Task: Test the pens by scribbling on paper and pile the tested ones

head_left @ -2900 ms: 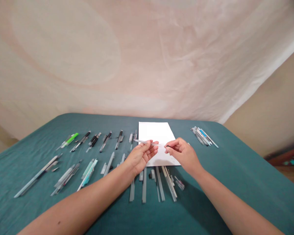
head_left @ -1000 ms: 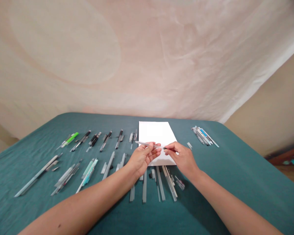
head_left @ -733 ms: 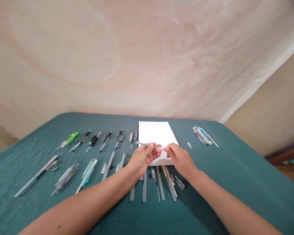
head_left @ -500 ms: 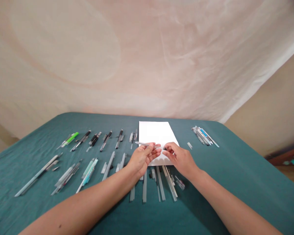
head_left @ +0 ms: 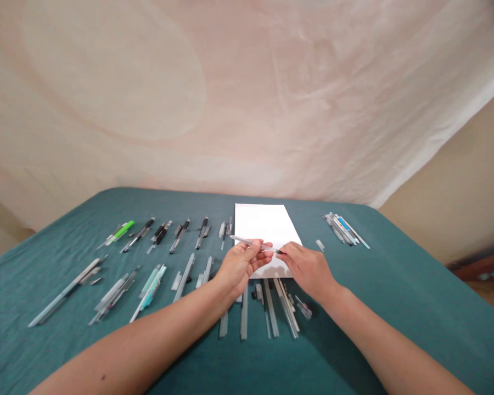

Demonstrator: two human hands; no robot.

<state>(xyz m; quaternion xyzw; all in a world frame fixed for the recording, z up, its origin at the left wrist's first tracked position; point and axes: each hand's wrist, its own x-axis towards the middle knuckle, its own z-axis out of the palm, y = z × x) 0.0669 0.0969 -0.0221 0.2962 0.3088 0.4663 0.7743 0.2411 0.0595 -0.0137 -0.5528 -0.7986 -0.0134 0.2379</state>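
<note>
Over the lower part of a white sheet of paper (head_left: 263, 219), my left hand (head_left: 243, 266) pinches a slim translucent pen (head_left: 242, 240) between thumb and fingers. The pen's pointed end sticks out to the left. My right hand (head_left: 307, 266) is closed at the pen's other end, its thumb and fingertips on a small dark piece (head_left: 279, 252) there. That dark piece is partly hidden by the fingers, so its exact kind is unclear. Grey and white pen parts (head_left: 288, 310) lie below the paper, between my forearms.
Groups of disassembled pens stand in two rows on the left, among them a bright green pen (head_left: 121, 231) and teal parts (head_left: 152, 288). A bundle of thin pens (head_left: 346, 229) lies to the right, near a small clear cap (head_left: 320, 245). Dark green cloth (head_left: 395, 307) covers the table.
My right hand has closed in on the pen's right end, and the dark piece now meets the pen. The left hand keeps its hold. The view has shifted slightly.
</note>
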